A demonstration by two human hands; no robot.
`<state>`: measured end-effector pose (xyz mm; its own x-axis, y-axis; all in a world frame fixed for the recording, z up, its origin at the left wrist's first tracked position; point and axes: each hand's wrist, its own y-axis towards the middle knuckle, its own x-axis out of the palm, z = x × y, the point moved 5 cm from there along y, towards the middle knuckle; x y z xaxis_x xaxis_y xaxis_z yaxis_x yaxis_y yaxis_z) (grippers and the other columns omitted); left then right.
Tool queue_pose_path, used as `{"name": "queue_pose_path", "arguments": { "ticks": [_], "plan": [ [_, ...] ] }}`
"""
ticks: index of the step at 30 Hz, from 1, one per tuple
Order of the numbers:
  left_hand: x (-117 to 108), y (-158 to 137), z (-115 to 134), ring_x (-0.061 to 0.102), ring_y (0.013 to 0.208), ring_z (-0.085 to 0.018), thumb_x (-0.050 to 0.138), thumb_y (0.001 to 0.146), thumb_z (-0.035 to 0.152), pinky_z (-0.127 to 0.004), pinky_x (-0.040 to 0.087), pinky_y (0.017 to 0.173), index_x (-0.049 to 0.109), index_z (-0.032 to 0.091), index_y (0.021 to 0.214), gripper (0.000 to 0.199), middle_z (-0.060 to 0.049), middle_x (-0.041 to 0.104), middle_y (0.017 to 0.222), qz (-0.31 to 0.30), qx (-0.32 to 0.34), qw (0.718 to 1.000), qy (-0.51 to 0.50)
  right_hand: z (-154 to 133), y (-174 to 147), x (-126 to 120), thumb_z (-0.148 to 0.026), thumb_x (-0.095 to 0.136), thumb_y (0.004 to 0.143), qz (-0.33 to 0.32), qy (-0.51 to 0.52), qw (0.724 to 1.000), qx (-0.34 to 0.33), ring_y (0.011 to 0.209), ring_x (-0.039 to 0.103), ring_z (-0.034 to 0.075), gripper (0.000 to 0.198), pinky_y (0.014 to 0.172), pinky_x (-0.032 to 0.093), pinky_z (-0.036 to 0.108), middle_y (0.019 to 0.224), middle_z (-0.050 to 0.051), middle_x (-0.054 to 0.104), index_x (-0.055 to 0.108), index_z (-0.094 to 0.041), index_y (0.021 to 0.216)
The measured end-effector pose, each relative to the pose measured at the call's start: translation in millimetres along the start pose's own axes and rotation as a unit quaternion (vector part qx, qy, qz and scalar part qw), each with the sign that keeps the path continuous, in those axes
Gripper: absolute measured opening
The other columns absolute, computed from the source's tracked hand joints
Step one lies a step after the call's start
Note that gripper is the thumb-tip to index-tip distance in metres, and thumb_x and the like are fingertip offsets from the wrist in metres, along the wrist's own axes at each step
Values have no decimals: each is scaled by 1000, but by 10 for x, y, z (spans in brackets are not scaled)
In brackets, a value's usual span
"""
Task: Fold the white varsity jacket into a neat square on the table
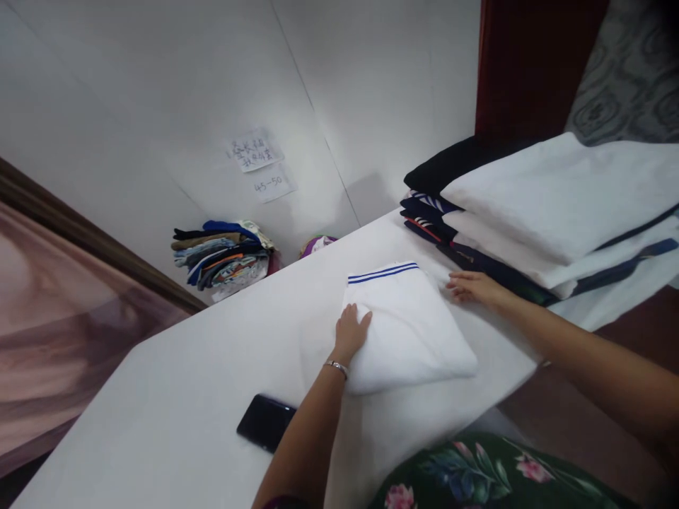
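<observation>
A folded white garment (pixel 408 325) with two blue stripes along its far edge lies flat on the white table (pixel 185 396). My left hand (pixel 352 331) rests on the garment's left side, fingers spread. Just beyond its right edge, my right hand (pixel 472 288) is held low over the table with the fingers stretched out and nothing visibly in them. I cannot tell whether its fingertips touch the tabletop.
A stack of folded clothes (pixel 530 205), white and dark, stands at the right. A black phone (pixel 265 423) lies left of my left forearm. Past the far table edge are another clothes pile (pixel 225 254) and a purple item (pixel 317 244). Handwritten papers (pixel 257 150) hang on the wall.
</observation>
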<state>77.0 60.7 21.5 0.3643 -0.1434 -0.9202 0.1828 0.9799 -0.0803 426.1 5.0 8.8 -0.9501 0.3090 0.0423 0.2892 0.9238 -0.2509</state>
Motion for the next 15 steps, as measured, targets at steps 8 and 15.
{"name": "queue_pose_path", "arguments": {
  "ticks": [8, 15],
  "plan": [
    [-299, -62, 594, 21, 143, -27, 46, 90, 49, -47, 15, 115, 45, 20, 137, 55, -13, 30, 154, 45, 54, 995, 73, -24, 47, 324, -21, 65, 79, -44, 68, 996, 39, 65, 65, 15, 28, 59, 57, 27, 91, 11, 70, 59, -16, 105],
    [120, -306, 1398, 16, 145, -30, 45, 90, 55, -50, 8, 116, 40, 23, 140, 59, -12, 25, 156, -11, 187, 982, 36, -108, 205, 567, -24, 63, 79, -78, 47, 996, 25, 71, 66, 15, 59, 58, 53, 24, 88, 7, 70, 44, -18, 135]
  ]
}}
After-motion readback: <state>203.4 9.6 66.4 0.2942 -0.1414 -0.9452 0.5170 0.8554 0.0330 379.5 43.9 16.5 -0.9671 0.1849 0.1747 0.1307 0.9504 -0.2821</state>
